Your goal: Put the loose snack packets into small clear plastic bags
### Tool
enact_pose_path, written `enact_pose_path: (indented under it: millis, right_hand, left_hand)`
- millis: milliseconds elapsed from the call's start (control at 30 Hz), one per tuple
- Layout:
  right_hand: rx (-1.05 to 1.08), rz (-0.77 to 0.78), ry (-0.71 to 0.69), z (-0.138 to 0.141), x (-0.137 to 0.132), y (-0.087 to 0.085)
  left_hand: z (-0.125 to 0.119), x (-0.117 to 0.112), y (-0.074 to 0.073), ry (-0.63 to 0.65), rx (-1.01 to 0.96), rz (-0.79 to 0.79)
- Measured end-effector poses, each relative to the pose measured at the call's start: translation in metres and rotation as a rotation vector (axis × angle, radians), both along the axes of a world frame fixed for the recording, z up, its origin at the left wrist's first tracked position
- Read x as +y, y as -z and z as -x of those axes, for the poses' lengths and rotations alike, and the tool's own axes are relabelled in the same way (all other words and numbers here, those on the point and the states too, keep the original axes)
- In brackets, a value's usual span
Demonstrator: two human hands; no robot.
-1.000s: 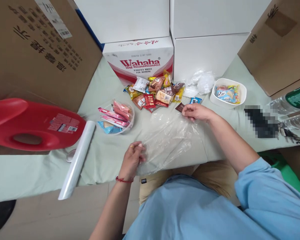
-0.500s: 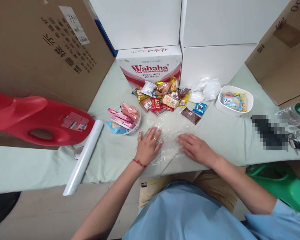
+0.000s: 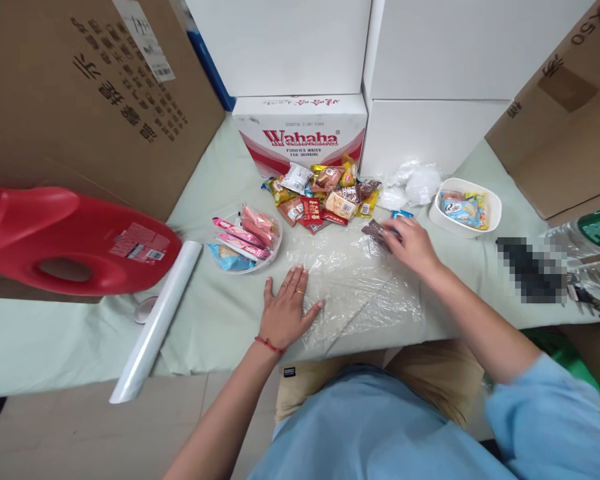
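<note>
A crinkled sheet of clear plastic wrap [image 3: 360,287] lies flat on the pale green tablecloth [image 3: 220,313] before me. My left hand [image 3: 286,308] rests open and flat on the sheet's left edge, fingers spread. My right hand [image 3: 411,243] has reached to the sheet's far right corner and closes its fingers on a brown snack packet [image 3: 375,231], with a blue packet [image 3: 400,214] just behind it. A heap of wrapped snacks [image 3: 325,193] sits beyond the sheet.
A clear bowl of pink packets [image 3: 245,237] stands left of the sheet, a white bowl of snacks [image 3: 465,207] at right. A plastic wrap roll [image 3: 157,320] and red jug [image 3: 75,240] lie left. Cardboard and white boxes, one marked Wahaha [image 3: 300,130], ring the back. Water bottles [image 3: 590,240] at right.
The hands pressed the plastic sheet flat on the cloth. Then my right hand left the sheet and moved up right onto the brown packet; my left hand stayed flat on the sheet.
</note>
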State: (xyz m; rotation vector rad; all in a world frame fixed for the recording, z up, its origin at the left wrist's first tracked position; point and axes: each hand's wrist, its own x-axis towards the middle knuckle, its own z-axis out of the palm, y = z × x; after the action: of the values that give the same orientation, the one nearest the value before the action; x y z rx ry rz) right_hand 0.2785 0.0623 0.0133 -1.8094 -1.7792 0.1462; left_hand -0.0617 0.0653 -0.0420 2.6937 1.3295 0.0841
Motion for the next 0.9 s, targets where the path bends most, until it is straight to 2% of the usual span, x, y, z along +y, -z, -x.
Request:
enact_pose_path:
  millis: [67, 133, 200, 267, 333, 433, 500, 600, 667, 700, 800, 900]
  right_hand:
    - [-0.106, -0.050, 0.064, 0.018, 0.052, 0.006]
    - [-0.186, -0.030, 0.054, 0.035, 0.089, 0.014]
    - [-0.251, 0.013, 0.016, 0.045, 0.109, 0.020]
    - [-0.292, 0.018, 0.001, 0.046, 0.112, 0.022]
    - [-0.297, -0.029, 0.018, 0.037, 0.103, 0.018]
    - [-0.234, -0.080, -0.006, 0.018, 0.074, 0.002]
    - [-0.153, -0.027, -0.157, 0.011, 0.050, -0.012]
    - [-0.038, 0.140, -0.520, 0.018, 0.012, -0.022]
    - [-0.018, 0.249, -0.691, 0.033, -0.008, -0.018]
    - [-0.031, 0.293, -0.730, 0.042, -0.015, -0.013]
    - [-0.105, 0.367, -0.716, 0.061, -0.022, 0.002]
    - [-0.114, 0.344, -0.665, 0.065, -0.011, 0.006]
  left_hand:
    - [0.000, 0.001, -0.002, 0.004, 0.007, -0.001]
    - [0.000, 0.001, -0.004, 0.002, 0.017, 0.002]
    - [0.000, 0.000, -0.005, -0.002, 0.022, 0.005]
    - [0.000, -0.001, -0.005, -0.007, 0.016, 0.003]
    - [0.001, -0.001, -0.003, -0.010, 0.001, -0.002]
    - [0.002, -0.001, -0.001, -0.011, -0.037, -0.003]
    - [0.003, -0.001, 0.000, -0.010, -0.062, 0.002]
    - [0.003, -0.001, -0.001, -0.003, -0.080, 0.004]
    - [0.002, -0.001, -0.003, 0.003, -0.081, 0.002]
    - [0.002, -0.001, -0.003, 0.005, -0.080, 0.001]
    - [0.001, -0.001, -0.005, 0.009, -0.074, 0.002]
    - [0.001, -0.001, -0.006, 0.008, -0.071, 0.004]
